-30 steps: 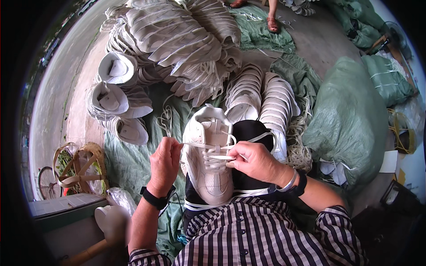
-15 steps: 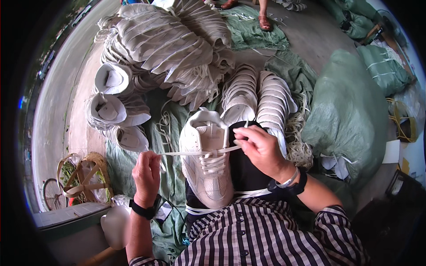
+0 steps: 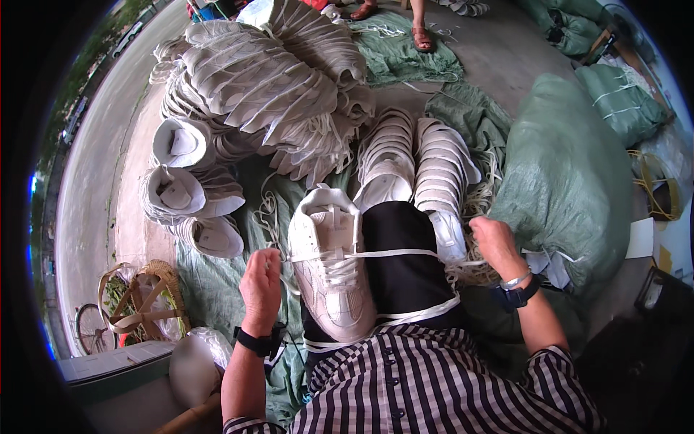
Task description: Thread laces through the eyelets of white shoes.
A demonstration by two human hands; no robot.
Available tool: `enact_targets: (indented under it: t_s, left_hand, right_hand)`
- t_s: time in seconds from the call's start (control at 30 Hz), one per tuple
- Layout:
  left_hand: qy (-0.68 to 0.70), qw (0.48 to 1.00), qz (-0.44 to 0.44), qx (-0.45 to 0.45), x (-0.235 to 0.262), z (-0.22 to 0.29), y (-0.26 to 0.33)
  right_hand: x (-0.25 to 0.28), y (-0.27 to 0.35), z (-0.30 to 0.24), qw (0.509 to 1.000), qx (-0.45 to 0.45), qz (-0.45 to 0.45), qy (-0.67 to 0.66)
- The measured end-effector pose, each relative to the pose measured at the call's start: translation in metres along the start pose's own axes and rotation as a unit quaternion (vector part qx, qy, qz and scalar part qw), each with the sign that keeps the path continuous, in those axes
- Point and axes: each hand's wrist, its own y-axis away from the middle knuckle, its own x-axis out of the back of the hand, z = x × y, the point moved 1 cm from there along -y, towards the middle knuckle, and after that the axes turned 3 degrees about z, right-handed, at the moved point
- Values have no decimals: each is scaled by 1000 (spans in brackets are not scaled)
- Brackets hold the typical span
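- My left hand (image 3: 261, 293): fingers bent in toward the palm, tips close together, just left of the shoe. A lace end lies beside them; cannot tell whether they grip it.
- My right hand (image 3: 497, 247): fingers curled, only a little open, raised out past my right knee, well apart from the shoe. Cannot tell whether a lace tip is in them.
- Shoe (image 3: 312, 267): off-white, on my left thigh, toe toward me, opening facing away; between my hands, touching neither.
- Lace (image 3: 397, 253): white, crossed over the tongue; one run stretches right across the black cloth (image 3: 401, 230) on my right knee. On the left, a short length hangs by the shoe's side.
- White band (image 3: 419, 316): across my lap, below the knee.
- Wrists: black strap (image 3: 253, 341) on the left; watch (image 3: 522, 291) and silver bracelet (image 3: 517, 280) on the right.
- Beyond the shoe: two nested rows of uppers (image 3: 442, 170), then a large heap (image 3: 260, 79) further left.
- Right: tangled laces (image 3: 473, 269) beside the rows, then a bulging green sack (image 3: 567, 181).
- Left: green sheet (image 3: 217, 282) underneath, basket (image 3: 176, 293) past it.
- Far edge: another person's sandal (image 3: 423, 41).
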Motion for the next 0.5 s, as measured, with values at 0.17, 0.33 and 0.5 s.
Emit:
enact_targets:
  t_s: [0.17, 0.33, 0.5]
  left_hand:
    - [61, 993, 77, -61, 9, 44, -3]
    - [415, 906, -29, 77, -13, 47, 11]
    - [394, 886, -141, 199, 2, 47, 21]
  right_hand:
    - [22, -24, -101, 989, 68, 28, -126]
    - [-8, -32, -167, 939, 158, -65, -297]
    - [-18, -25, -171, 961, 199, -83, -174]
